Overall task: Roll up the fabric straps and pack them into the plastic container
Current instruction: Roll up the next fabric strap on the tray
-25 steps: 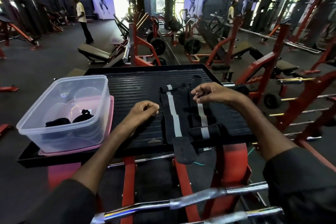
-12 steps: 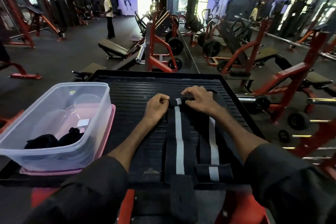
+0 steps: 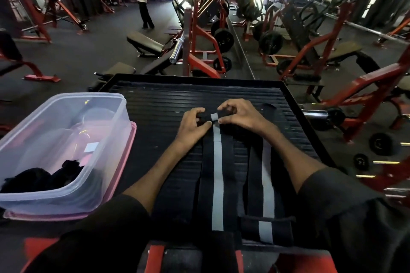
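Step in hand is judged as rolling of one strap, only just started. The striped strap [image 3: 217, 173] is laid flat on the ribbed black platform [image 3: 166, 104], running far to near at scene centre. Its far end is turned over into a small tight roll [image 3: 210, 116], held from both sides. The roll's left end is pinched by the left hand [image 3: 192, 125] between thumb and curled fingers. The right end is pinched the same way by the right hand [image 3: 240, 115]. No fingers are spread. Most of the strap's length is seen unrolled, reaching the near edge.

A second strap [image 3: 265, 173] is laid parallel, just right of the first, with its near end bunched or rolled; which of the two cannot be told.

The plastic container [image 3: 55, 199] is set at the left on a pink lid [image 3: 131, 146], open. Dark fabric items [image 3: 44, 177] are seen at its near end; whether these are rolled straps cannot be told.

Next move as judged: the roll is to be driven toward the near edge with even pressure from both hands. Strap edges are to be kept aligned so the roll does not cone out. It is then to be carried left into the container.
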Motion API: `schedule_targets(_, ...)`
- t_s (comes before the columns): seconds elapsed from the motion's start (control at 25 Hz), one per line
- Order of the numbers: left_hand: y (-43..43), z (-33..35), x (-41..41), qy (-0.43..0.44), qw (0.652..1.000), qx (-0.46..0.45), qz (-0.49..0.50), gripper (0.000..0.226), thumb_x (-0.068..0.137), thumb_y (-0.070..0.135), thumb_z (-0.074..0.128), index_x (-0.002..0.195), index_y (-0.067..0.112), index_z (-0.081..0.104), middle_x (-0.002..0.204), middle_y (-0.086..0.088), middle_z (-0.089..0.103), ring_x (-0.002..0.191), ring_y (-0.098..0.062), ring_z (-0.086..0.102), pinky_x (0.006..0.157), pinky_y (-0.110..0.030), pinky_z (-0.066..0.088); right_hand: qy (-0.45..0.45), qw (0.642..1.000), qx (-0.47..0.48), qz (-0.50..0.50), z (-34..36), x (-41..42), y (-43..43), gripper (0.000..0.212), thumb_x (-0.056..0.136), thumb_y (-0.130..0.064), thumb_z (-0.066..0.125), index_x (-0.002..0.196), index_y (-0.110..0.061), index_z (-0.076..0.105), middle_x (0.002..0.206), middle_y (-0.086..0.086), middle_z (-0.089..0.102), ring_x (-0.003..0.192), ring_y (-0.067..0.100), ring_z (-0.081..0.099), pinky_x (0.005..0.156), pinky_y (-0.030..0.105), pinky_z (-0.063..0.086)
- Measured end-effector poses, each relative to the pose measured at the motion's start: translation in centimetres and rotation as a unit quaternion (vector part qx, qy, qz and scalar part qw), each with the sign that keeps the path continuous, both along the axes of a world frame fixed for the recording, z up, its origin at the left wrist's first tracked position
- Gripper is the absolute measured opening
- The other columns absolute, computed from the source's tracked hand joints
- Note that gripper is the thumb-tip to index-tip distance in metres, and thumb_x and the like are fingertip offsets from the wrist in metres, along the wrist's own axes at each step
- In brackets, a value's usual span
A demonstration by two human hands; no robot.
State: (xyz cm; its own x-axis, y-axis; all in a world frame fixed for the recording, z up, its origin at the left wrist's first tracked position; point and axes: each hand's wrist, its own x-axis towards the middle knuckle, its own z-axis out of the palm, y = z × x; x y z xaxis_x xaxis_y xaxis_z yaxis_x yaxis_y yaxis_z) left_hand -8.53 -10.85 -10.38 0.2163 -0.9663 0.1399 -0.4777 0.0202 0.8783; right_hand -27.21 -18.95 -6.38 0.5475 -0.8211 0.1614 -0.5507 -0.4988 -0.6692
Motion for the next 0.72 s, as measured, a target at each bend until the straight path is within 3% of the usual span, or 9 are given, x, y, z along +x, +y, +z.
schedule_targets(0.08, -0.2, -0.3, 0.2, 0.018, 0.999, 0.011, -0.026, 0.050, 0.080, 0.034, 0.073, 0.127, 0.027, 0.058, 0.128, 0.002, 0.060, 0.117, -0.015, 0.059, 0.103, -0.035, 0.048, -0.078, 0.996, 0.022, 0.024, 0.3, -0.2, 0.4, 0.024, 0.079, -0.021, 0.086, 0.102, -0.016, 0.078, 0.070, -0.010, 0.064, 0.063, 0.003, 0.058, 0.065, 0.022, 0.045)
schedule_targets(0.16, 0.0, -0.1, 0.3, 0.060, 0.997, 0.018, -0.051, 0.039, 0.083, 0.031, 0.072, 0.120, 0.031, 0.060, 0.120, 0.007, 0.065, 0.116, -0.012, 0.060, 0.101, -0.031, 0.047, -0.134, 0.990, 0.032, 0.030, 0.6, -0.3, 1.0, 0.021, 0.080, -0.021, 0.085, 0.100, -0.016, 0.079, 0.069, -0.010, 0.065, 0.064, 0.004, 0.058, 0.064, 0.022, 0.045)
schedule_targets(0.28, 0.4, 0.7, 0.2, 0.159, 0.985, -0.020, -0.068, 0.031, 0.092, 0.010, 0.068, 0.122, 0.016, 0.063, 0.114, 0.003, 0.069, 0.105, -0.006, 0.064, 0.090, -0.018, 0.050, -0.191, 0.980, 0.051, 0.024, 1.0, -0.7, 1.9, 0.023, 0.082, -0.012, 0.083, 0.104, -0.006, 0.077, 0.063, -0.016, 0.062, 0.060, -0.003, 0.056, 0.063, 0.014, 0.043)
schedule_targets(0.4, 1.0, 2.2, -0.5, 0.246, 0.967, -0.040, -0.046, 0.027, 0.093, 0.005, 0.067, 0.120, 0.010, 0.063, 0.099, 0.004, 0.071, 0.092, -0.008, 0.067, 0.073, -0.010, 0.051, -0.242, 0.968, 0.067, 0.018, 1.8, -0.9, 2.7, 0.025, 0.082, -0.008, 0.083, 0.106, -0.002, 0.076, 0.069, -0.007, 0.065, 0.060, -0.001, 0.059, 0.061, 0.015, 0.046)
schedule_targets(0.52, 2.1, 2.9, -1.1, 0.241, 0.967, -0.004, -0.084, 0.022, 0.096, 0.011, 0.065, 0.117, 0.013, 0.062, 0.103, -0.003, 0.072, 0.090, -0.008, 0.070, 0.073, -0.013, 0.054, -0.282, 0.958, 0.046, 0.006, 3.4, -1.2, 3.5, 0.025, 0.083, -0.004, 0.081, 0.106, 0.002, 0.075, 0.068, -0.007, 0.061, 0.061, -0.001, 0.057, 0.061, 0.014, 0.046)
schedule_targets(0.64, 3.7, 2.9, -1.3, 0.201, 0.966, 0.039, -0.157, 0.025, 0.098, 0.025, 0.064, 0.113, 0.006, 0.070, 0.111, -0.009, 0.076, 0.103, -0.022, 0.073, 0.090, -0.031, 0.058, -0.328, 0.944, 0.012, -0.004, 5.1, -1.4, 4.6, 0.022, 0.084, -0.001, 0.079, 0.106, 0.003, 0.075, 0.070, -0.003, 0.056, 0.064, -0.001, 0.057, 0.066, 0.011, 0.046)
schedule_targets(0.72, 5.0, 3.6, -1.4, 0.192, 0.963, 0.048, -0.184, 0.027, 0.098, 0.030, 0.063, 0.108, 0.005, 0.071, 0.108, -0.009, 0.077, 0.103, -0.023, 0.073, 0.088, -0.030, 0.059, -0.345, 0.939, -0.007, -0.006, 6.1, -1.4, 5.4, 0.020, 0.084, -0.003, 0.080, 0.104, -0.002, 0.075, 0.074, 0.000, 0.057, 0.069, 0.003, 0.058, 0.069, 0.013, 0.047)
